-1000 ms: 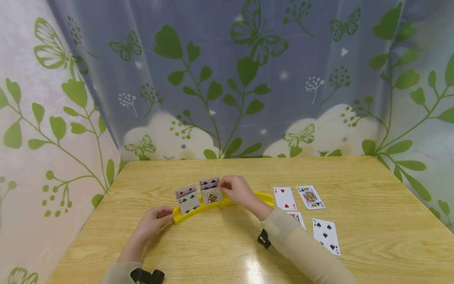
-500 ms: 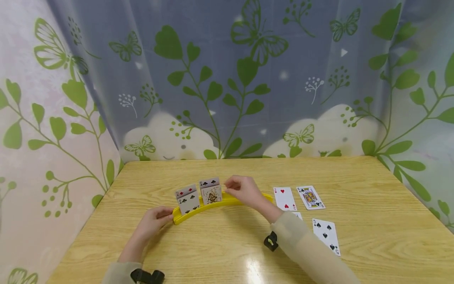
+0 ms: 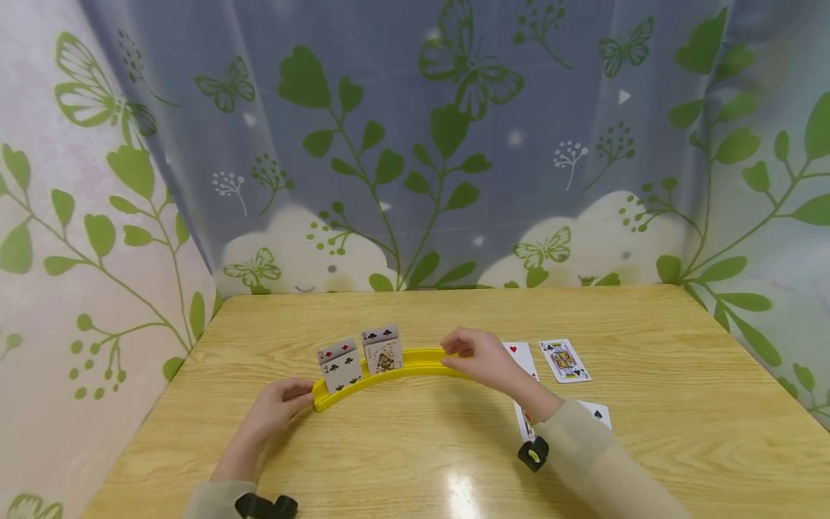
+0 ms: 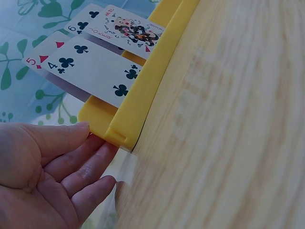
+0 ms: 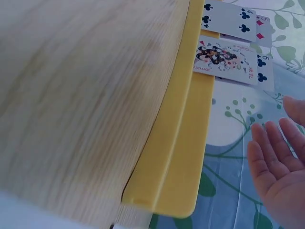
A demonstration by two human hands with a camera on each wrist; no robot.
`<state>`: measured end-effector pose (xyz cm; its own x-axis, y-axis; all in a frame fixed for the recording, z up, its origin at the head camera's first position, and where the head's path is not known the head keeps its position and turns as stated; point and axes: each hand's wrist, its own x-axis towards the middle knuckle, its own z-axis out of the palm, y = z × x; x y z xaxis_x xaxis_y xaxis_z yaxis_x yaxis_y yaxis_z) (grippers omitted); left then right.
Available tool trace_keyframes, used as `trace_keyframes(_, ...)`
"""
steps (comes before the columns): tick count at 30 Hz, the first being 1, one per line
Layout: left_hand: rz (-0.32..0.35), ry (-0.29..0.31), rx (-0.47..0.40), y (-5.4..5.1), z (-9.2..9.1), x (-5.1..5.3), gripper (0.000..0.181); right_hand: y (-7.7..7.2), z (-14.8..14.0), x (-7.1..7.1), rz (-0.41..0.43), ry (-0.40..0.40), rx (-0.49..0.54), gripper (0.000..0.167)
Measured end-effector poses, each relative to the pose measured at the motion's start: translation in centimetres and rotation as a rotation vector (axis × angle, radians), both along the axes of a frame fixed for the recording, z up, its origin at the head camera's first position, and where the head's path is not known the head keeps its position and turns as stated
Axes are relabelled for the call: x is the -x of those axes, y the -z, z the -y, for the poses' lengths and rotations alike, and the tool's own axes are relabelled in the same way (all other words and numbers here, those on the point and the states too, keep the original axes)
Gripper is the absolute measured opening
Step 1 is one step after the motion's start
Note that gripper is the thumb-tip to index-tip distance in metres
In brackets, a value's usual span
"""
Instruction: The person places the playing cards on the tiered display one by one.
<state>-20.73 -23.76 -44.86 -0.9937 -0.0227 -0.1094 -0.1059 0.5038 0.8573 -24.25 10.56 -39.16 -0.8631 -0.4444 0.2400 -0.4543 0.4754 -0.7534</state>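
Observation:
A curved yellow card holder [image 3: 424, 358] lies on the table. In its left part stand a four of clubs [image 4: 90, 71] with a five of diamonds [image 4: 35, 56] behind it. Further along the slot, a joker [image 4: 131, 29] stands before a six of clubs [image 4: 78, 21]. My left hand [image 3: 279, 407] pinches the holder's left end between thumb and fingers. Over the holder's right part is my right hand [image 3: 483, 360], its relaxed fingers [image 5: 276, 143] holding nothing. The right wrist view shows it apart from the cards.
Loose cards lie face up on the right of the wooden table [image 3: 389, 454]: a two of hearts [image 3: 516, 350], a king of clubs [image 3: 564, 360], a five of spades [image 3: 598, 413] and a face card [image 3: 522, 424]. My right arm partly covers some. A patterned curtain [image 3: 402, 238] hangs behind.
My right hand has let go of the joker and moved right along the holder, toward the loose cards. The joker stays standing in the slot. My left hand keeps its grip.

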Motion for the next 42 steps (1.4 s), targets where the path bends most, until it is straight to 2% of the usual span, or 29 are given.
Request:
trace_keyframes(8,0.001,-0.001,-0.018,0.1,0.2,-0.1,0.022,0.6,-3.4,-0.9,-0.033,0.023,-0.032,0.022)
trace_keyframes(16,-0.017,0.007,-0.02,0.1,0.3,-0.1,0.023,0.8,-7.1,-1.6,0.02,0.103,-0.073,0.022)
trace_keyframes(22,-0.024,0.015,-0.03,0.2,0.3,-0.2,0.023,0.7,-9.6,-2.0,0.001,0.138,-0.103,0.021)
trace_keyframes(31,-0.035,0.021,-0.044,0.4,0.4,0.0,0.023,0.5,-12.3,-1.5,-0.011,0.215,-0.162,0.023)
trace_keyframes(42,-0.048,0.028,-0.035,0.3,0.1,0.1,0.023,1.7,-15.3,0.5,0.043,0.322,-0.217,0.032)
